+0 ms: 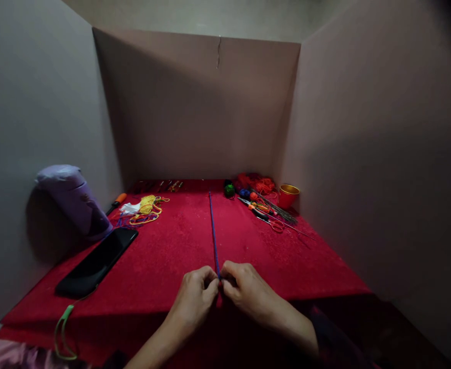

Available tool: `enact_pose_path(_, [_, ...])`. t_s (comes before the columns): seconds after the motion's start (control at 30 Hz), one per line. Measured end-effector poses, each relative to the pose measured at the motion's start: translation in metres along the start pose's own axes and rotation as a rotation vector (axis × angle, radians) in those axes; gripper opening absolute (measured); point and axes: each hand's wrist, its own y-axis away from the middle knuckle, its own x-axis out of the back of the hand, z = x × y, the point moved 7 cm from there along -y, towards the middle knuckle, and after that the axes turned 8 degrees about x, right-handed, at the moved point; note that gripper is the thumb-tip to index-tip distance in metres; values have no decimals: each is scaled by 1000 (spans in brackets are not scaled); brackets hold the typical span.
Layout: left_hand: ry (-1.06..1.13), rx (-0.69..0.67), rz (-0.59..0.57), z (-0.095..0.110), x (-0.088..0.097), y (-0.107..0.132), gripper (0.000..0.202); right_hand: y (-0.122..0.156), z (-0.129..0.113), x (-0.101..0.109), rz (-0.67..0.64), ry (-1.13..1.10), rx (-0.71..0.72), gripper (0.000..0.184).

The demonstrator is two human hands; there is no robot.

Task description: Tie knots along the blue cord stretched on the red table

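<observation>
A straight, thin blue strand [213, 230] runs away from me across the red cloth, its far tip lying toward the back. It looks like yarn or yarn-wrapped wire; I cannot tell which. At its near end, by the front edge of the table, my left hand [198, 292] pinches it between thumb and fingers. My right hand [244, 287] faces the left one, its fingers also closed in a pinch at that same end. The fingertips almost meet, and they hide the very end of the strand.
A phone [98, 261] with a green strap and a purple container [75, 205] stand left, near yellow yarn [147, 205] and an orange-handled tool [117, 201]. At right are pliers [258, 212], scissors [274, 224], wires [283, 212], yarn balls [229, 191] and a red cup [288, 197]. Grey panels enclose three sides.
</observation>
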Motion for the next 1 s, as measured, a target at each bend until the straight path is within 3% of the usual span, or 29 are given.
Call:
enact_pose_path(0.17, [218, 85, -28, -3, -3, -1, 15, 20, -12, 4, 39, 232, -34, 15])
enact_pose_path(0.37, [516, 230, -135, -16, -18, 1, 22, 37, -22, -23, -5, 227, -32, 15])
enact_pose_path(0.5, [607, 224, -201, -15, -22, 1, 28, 38, -23, -32, -9, 241, -25, 17])
enact_pose_path(0.6, [641, 228, -202, -15, -19, 2, 29, 38, -24, -19, 10, 245, -52, 17])
enact_pose_path(0.77, [615, 247, -196, -17, -17, 3, 32, 26, -22, 23, 290, 18, -73, 24])
enact_pose_path(0.83, [593, 238, -193, -17, -16, 3, 33, 15, -11, 18, 249, -103, -120, 21])
enact_pose_path(0.9, [566, 221, -196, -15, -15, 3, 34, 4, 1, -4, 44, -281, -171, 27])
enact_pose_path(0.93, [554, 216, -197, -15, -15, 3, 34, 0, 6, -12, -21, -315, -176, 31])
enact_pose_path(1.0, [535, 220, -194, -14, -13, 3, 36, -7, 13, -15, -20, -236, -144, 28])
